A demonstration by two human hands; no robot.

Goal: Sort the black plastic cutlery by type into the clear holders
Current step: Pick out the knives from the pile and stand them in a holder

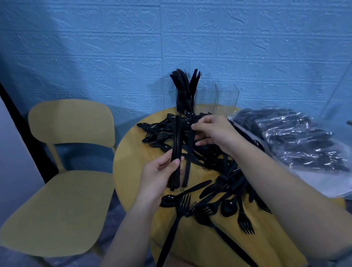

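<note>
Your left hand [161,174] is gripping a bundle of black knives [178,146], fingers curled around the handles, above the round yellow table [128,169]. Your right hand [212,131] is reaching into the pile of loose cutlery [221,186]; whether its fingertips are pinching a piece, I cannot tell. The clear holders [226,98] are standing at the far edge, one already carrying knives.

Yellow chair [63,172] beside round table [128,169], blue wall [201,28].
</note>
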